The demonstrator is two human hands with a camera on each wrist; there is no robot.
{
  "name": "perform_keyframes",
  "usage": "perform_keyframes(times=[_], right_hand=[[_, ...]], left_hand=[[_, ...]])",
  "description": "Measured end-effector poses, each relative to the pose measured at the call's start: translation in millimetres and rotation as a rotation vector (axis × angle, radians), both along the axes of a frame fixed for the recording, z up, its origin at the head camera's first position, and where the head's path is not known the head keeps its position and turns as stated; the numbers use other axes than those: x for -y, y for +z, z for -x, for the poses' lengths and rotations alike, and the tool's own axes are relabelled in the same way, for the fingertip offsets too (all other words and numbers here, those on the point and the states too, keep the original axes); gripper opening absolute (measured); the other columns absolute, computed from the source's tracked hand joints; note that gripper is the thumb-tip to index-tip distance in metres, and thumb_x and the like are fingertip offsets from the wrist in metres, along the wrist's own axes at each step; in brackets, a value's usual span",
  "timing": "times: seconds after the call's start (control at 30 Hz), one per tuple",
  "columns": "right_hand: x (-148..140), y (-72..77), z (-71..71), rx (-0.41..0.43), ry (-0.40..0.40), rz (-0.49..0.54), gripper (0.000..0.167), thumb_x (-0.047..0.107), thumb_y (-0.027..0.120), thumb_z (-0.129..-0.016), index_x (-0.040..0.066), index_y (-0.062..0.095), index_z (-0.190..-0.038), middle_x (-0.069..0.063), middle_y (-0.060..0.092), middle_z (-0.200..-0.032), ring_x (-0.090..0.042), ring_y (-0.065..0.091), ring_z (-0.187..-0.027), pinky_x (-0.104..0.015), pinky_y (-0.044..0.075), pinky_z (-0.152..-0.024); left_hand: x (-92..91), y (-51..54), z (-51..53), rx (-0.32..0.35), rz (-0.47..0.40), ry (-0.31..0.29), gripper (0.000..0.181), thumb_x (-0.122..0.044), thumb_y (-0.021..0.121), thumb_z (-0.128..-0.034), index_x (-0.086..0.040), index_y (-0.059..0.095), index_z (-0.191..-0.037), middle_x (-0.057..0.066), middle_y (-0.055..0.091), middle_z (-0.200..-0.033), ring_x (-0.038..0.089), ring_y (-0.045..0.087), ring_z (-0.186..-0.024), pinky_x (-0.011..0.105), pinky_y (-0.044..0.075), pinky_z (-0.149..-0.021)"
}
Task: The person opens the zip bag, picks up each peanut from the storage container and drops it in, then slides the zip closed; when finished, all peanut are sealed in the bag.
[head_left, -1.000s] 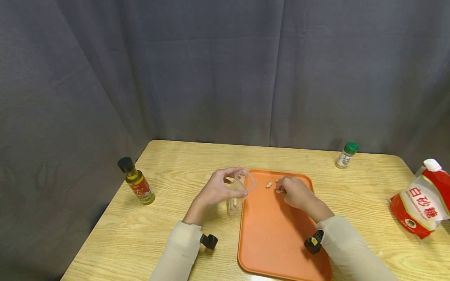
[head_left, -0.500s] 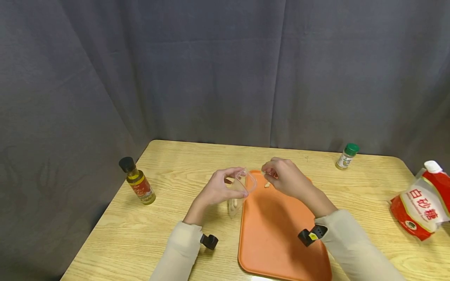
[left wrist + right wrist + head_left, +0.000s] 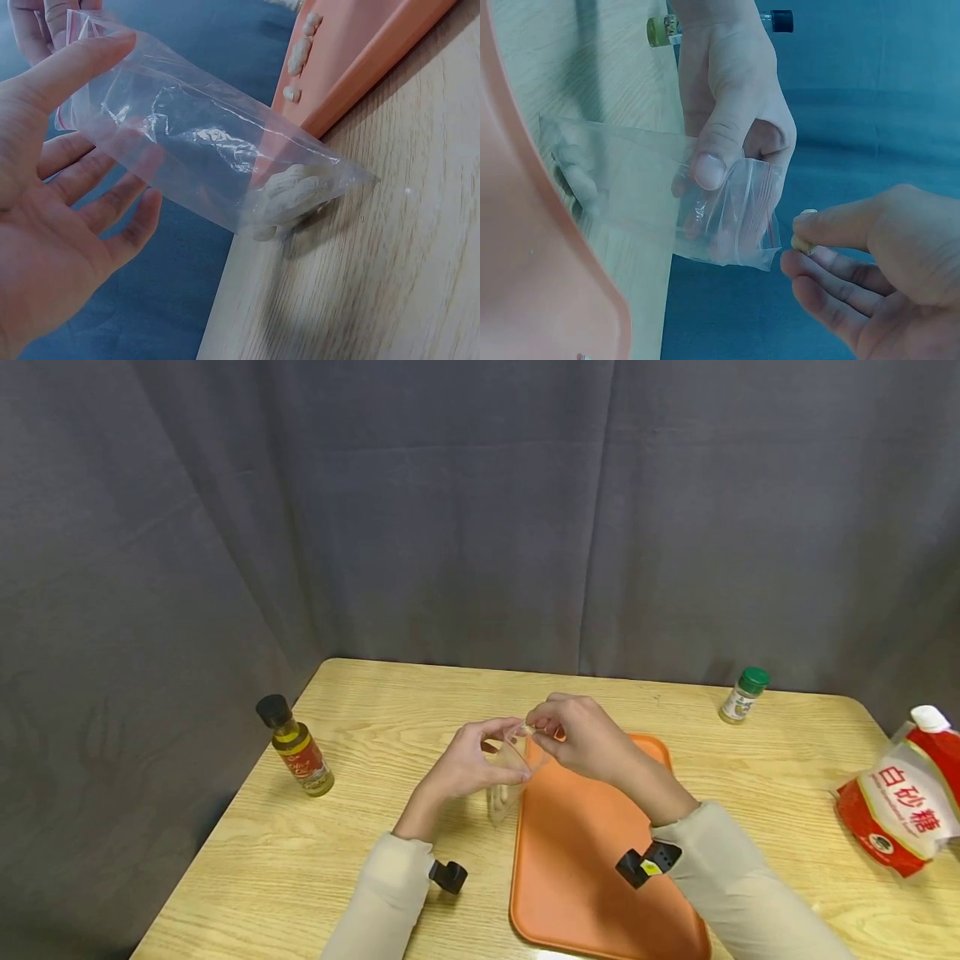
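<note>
My left hand (image 3: pixel 467 764) holds a clear zip-lock bag (image 3: pixel 195 135) near its mouth, thumb on one side and fingers on the other. The bag slants down, its bottom corner at the tabletop beside the orange tray (image 3: pixel 600 868). Pale peanuts (image 3: pixel 289 199) lie in the bag's low end. My right hand (image 3: pixel 581 735) pinches a peanut (image 3: pixel 804 238) between thumb and fingertips, right at the bag's mouth. In the left wrist view, several shelled-looking pale pieces, likely peanuts (image 3: pixel 300 56), lie on the tray.
An olive oil bottle (image 3: pixel 302 752) stands on the left of the wooden table (image 3: pixel 285 868). At the back right is a green-capped seasoning jar (image 3: pixel 742 697). A red and white sugar pouch (image 3: pixel 900 797) lies at the right edge. A grey curtain (image 3: pixel 450 527) hangs behind.
My right hand has picked a peanut off the tray's far end, lifted it and carried it left to the bag's mouth. The left hand and bag have stayed nearly still.
</note>
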State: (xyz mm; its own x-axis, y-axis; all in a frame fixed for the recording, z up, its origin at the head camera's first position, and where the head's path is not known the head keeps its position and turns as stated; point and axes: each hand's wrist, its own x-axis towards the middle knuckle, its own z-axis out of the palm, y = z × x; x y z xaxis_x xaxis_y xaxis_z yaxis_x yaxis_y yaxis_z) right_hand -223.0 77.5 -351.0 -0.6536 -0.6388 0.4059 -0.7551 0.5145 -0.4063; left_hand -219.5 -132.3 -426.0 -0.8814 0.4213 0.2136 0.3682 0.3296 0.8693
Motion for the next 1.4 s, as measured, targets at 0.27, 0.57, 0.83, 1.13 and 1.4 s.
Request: perform_keyframes(times=[0.27, 0.57, 0.83, 1.13, 1.4], right_hand=[[0, -0.8, -0.2, -0.002, 0.0, -0.008, 0.016, -0.003, 0.076, -0.082, 0.001, 0.076, -0.098, -0.002, 0.065, -0.082, -0.015, 0.063, -0.073, -0.029, 0.053, -0.063], [1, -2.5, -1.1, 0.01, -0.006, -0.019, 0.017, -0.001, 0.077, -0.083, -0.001, 0.075, -0.1, -0.003, 0.066, -0.083, -0.016, 0.063, -0.073, -0.03, 0.053, -0.063], [-9, -3.9, 5.3, 0.041, -0.066, -0.041, 0.016, -0.001, 0.076, -0.084, -0.001, 0.074, -0.1, -0.003, 0.065, -0.083, -0.017, 0.062, -0.073, -0.032, 0.053, -0.063], [-30, -43.4, 33.4, 0.157, -0.176, -0.187, 0.016, -0.002, 0.076, -0.083, -0.004, 0.073, -0.099, -0.01, 0.065, -0.088, -0.027, 0.063, -0.081, -0.041, 0.055, -0.073], [-40, -83.0, 46.8, 0.153, -0.167, -0.252, 0.019, -0.016, 0.066, -0.079, 0.002, 0.071, -0.083, -0.01, 0.065, -0.085, -0.024, 0.06, -0.081, -0.039, 0.052, -0.072]], left_hand=[[-0.1, 0.0, -0.3, 0.012, -0.004, 0.007, 0.071, -0.019, 0.085, -0.078, -0.008, 0.055, -0.141, 0.002, 0.064, -0.125, 0.019, 0.056, -0.113, 0.042, 0.047, -0.095], [-0.4, -0.3, -0.4, 0.008, -0.003, 0.003, 0.07, -0.018, 0.085, -0.0775, -0.007, 0.056, -0.14, 0.001, 0.066, -0.125, 0.019, 0.057, -0.114, 0.042, 0.047, -0.095], [0.5, -0.7, -1.6, 0.002, -0.001, 0.014, 0.07, -0.018, 0.086, -0.0769, -0.008, 0.057, -0.14, 0.002, 0.066, -0.123, 0.019, 0.057, -0.11, 0.043, 0.047, -0.094], [-0.1, -1.4, -1.4, -0.004, 0.004, 0.018, 0.072, -0.017, 0.086, -0.0763, -0.008, 0.056, -0.141, 0.004, 0.066, -0.125, 0.018, 0.057, -0.108, 0.042, 0.047, -0.093], [-0.9, -0.3, -0.5, -0.007, 0.004, 0.018, 0.073, -0.018, 0.086, -0.076, -0.007, 0.055, -0.141, -0.003, 0.066, -0.124, 0.016, 0.056, -0.109, 0.039, 0.048, -0.093]])
